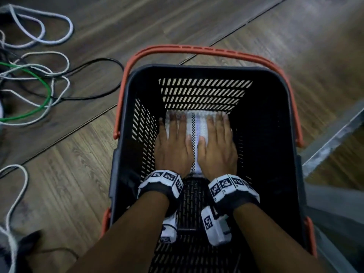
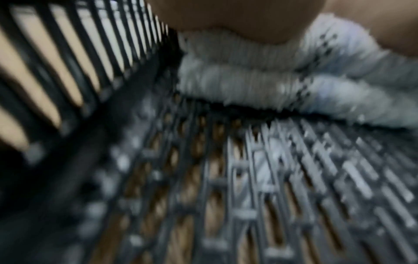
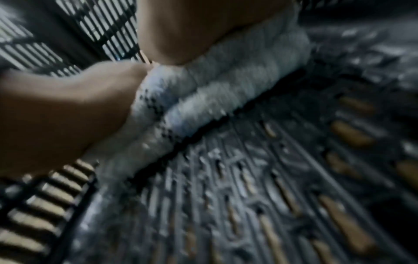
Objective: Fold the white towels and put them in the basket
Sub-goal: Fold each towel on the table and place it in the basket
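White terry cloth, folded into a thick pad with a dark checked stripe along its middle, is the towel (image 1: 197, 131), and it lies on the floor of the basket (image 1: 275, 107) against the far slatted wall. The wrist views, though blurred, show at least two rounded layers stacked on the black grid bottom, so this may be more than one towel; I cannot tell. Both hands lie flat on top of it, the left hand (image 1: 173, 146) over the left half and the right hand (image 1: 216, 148) over the right, fingers straight and spread, thumbs either side of the stripe. Neither grip is closed on anything; the palms press down, probably to squash the folds so the pad sits level and stays folded when let go. Orange handles (image 1: 197, 49) hang folded down outside the rim, which leaves the opening free for both arms. Around the basket is a wooden floor (image 1: 78, 164), with loose cables (image 1: 39, 83) well off to the left.
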Available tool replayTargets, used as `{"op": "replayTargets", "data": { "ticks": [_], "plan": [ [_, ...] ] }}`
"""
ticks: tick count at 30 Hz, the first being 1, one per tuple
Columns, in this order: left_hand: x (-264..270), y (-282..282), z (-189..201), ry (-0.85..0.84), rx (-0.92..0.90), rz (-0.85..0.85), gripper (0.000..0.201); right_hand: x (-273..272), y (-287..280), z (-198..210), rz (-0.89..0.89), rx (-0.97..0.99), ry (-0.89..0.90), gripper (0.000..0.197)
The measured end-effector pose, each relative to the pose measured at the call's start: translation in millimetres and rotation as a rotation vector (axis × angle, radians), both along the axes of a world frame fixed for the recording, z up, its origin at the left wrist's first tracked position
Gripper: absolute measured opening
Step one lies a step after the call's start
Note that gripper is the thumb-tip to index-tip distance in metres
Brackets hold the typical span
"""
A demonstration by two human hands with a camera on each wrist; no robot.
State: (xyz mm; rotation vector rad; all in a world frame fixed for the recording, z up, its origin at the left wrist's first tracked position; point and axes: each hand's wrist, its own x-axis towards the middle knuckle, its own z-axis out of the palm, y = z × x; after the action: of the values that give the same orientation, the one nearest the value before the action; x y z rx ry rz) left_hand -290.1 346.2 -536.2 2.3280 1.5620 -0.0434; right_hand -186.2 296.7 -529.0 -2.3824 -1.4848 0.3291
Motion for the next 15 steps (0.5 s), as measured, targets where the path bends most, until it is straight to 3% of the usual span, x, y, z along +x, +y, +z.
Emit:
{"op": "replayTargets", "data": {
  "ticks": [3,6,8,11,15],
  "plan": [
    [0,2,19,0.06,-0.09,-0.032,0.06,4,0,13,0.049,-0.133,0.043,0.062],
    [-3,2,51,0.228,-0.26,-0.081,0.062,11,-3,40,0.12,-0.371,0.143,0.063],
    [-6,0,83,0.292,-0.401,-0.066,0.056,17,-9,75,0.113,-0.527,0.25,0.05],
    [-14,-7,141,0.239,-0.543,-0.057,0.05,26,-25,142,0.153,-0.676,0.292,0.041],
    [-25,-20,241,0.208,-0.373,-0.108,0.049,34,-57,249,0.26,-0.679,0.215,0.042]
  ]
}}
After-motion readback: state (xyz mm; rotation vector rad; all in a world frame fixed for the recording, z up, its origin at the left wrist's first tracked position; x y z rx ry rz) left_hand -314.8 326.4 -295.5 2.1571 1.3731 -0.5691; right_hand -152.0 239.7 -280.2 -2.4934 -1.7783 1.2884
